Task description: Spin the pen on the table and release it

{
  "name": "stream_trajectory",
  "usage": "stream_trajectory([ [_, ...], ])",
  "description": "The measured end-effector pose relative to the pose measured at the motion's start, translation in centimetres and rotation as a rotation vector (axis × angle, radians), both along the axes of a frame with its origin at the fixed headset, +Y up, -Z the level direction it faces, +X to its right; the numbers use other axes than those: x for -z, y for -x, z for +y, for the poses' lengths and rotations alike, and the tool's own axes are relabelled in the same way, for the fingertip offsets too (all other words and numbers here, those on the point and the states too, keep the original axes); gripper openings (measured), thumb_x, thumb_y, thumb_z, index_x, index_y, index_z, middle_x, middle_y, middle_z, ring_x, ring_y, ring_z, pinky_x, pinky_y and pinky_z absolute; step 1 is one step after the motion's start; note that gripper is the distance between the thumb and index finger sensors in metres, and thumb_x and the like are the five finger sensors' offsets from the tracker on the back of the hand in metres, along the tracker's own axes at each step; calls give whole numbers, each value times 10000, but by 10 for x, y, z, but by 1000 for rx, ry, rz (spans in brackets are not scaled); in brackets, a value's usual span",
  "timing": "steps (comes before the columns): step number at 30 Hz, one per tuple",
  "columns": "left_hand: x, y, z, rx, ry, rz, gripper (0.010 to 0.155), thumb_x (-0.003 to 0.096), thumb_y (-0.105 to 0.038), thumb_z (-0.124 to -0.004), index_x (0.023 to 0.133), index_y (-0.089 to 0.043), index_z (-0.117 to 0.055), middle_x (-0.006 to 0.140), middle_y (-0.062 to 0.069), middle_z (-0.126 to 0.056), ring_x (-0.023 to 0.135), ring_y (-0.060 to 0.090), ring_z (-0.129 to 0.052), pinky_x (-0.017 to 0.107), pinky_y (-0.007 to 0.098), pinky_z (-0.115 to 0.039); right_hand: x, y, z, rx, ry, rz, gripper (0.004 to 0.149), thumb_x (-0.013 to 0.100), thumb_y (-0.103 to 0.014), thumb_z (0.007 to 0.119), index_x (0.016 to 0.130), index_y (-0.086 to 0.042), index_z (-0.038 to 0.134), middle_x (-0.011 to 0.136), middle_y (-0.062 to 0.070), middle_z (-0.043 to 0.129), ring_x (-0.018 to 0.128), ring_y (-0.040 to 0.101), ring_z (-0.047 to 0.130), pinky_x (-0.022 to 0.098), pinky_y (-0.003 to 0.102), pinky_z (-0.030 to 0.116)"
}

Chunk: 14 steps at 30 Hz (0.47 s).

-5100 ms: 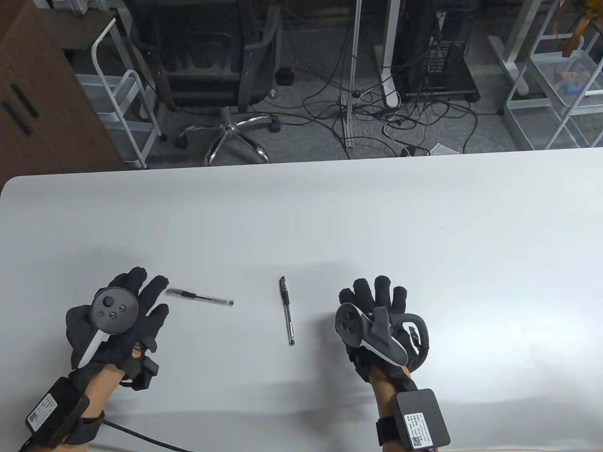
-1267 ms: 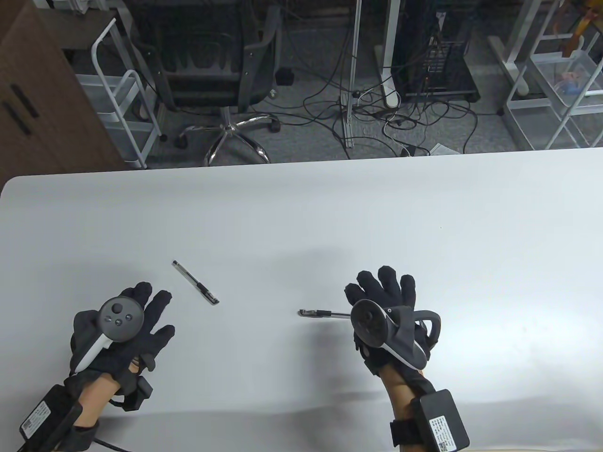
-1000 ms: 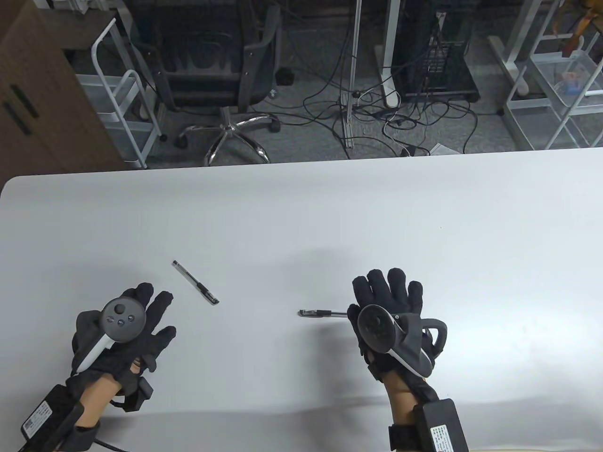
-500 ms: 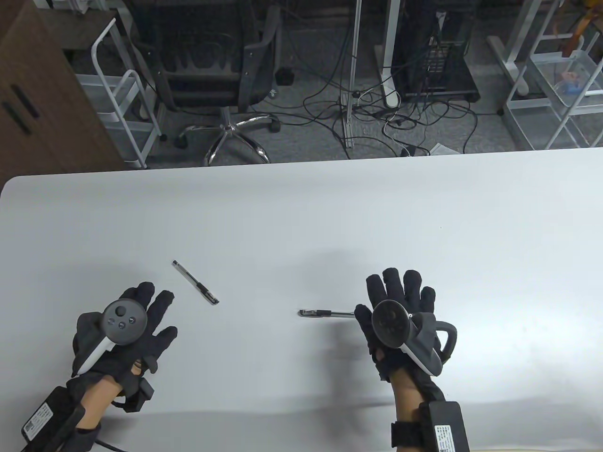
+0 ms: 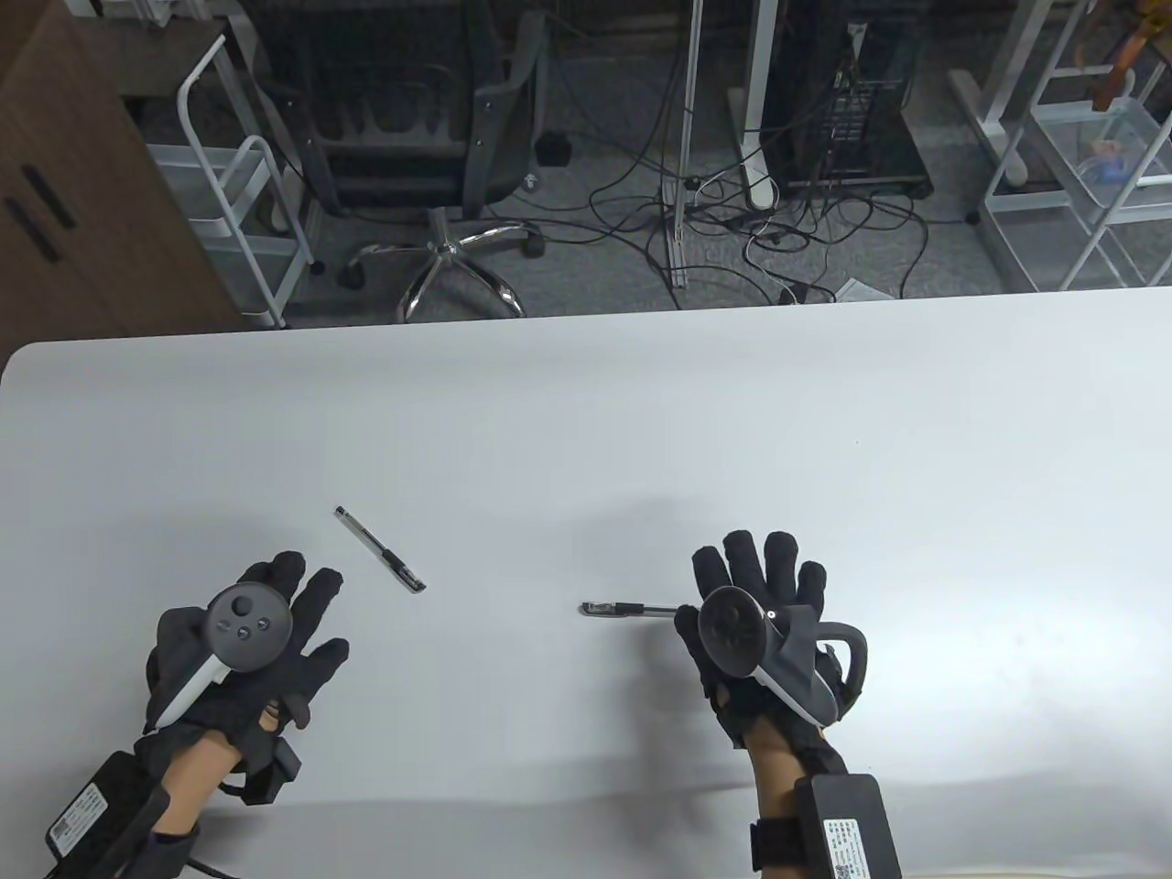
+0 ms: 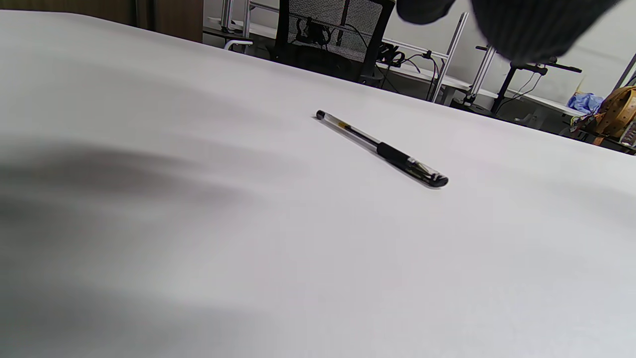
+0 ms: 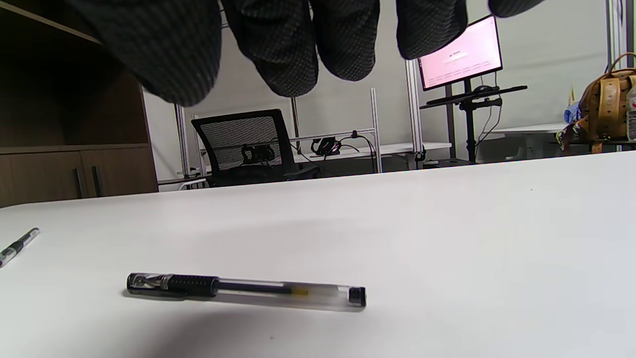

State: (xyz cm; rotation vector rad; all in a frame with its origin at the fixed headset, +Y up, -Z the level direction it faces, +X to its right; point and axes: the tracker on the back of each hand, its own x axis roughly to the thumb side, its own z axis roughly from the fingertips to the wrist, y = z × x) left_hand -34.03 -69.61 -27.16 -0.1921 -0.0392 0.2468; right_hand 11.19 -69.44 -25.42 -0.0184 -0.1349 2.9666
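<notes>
Table view: both pens flat on table [image 5: 586, 412]; left hand [image 5: 247, 645] & right hand [image 5: 760, 632] fingers spread, holding nothing.

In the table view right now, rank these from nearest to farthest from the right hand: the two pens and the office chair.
1. The pen on the right, lying flat just left of the right hand, its end hidden beneath it.
2. The pen on the left, lying diagonally near the left hand.
3. The office chair, on the floor beyond the table.
</notes>
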Motion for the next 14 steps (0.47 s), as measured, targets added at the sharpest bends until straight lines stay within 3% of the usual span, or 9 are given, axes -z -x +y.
stream_trajectory([
  [14, 0, -2, -1, 5, 12, -6, 778, 343, -539, -793, 1049, -420, -490, 1172, -40, -269, 1150, 296, -274, 784, 622, -261, 2, 14, -7, -72, 44, 42, 682, 362, -591, 800, 976, -320, 681, 1079, -5, 550, 1059, 438, 487, 703, 665, 405],
])
